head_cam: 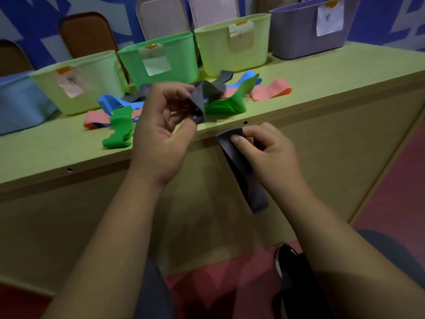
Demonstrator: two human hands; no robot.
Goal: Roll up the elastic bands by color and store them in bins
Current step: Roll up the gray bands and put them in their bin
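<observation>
Both hands are up at the front edge of the table [322,72], and both are on grey. The left hand [161,125] has its fingers curled, and its grip is pinching a folded grey band [197,100] between thumb and fingertips, right over the table's edge. The band's far part runs back into the heap behind it. The right hand [264,148] sits lower, in front of the table's side panel. Its grip is pressed onto the top of a hanging grey strip [243,176], thumb on the near face, and the strip dangles straight down past the wrist. Whether the two grey pieces are one band I cannot tell.

On the table, loose bands lie in a tangle. A crumpled green band [119,130] is nearest on the left, with a pink band [94,118] and a blue band [110,101] just behind it. A second green band [225,104] lies just beside the left fingertips. Further right are a second blue band [250,79] and a flat pink loop [271,90].

Along the back stands the row of bins, each with a paper label on its front. There is a blue bin [20,104] at far left, then a pale green bin [103,72], a bright green bin [179,56], a yellow-green bin [216,49] and a purple-grey bin [296,33]. What lies inside them is hidden from here.

Down below, a black shoe [292,268] rests on the red floor [402,180].
</observation>
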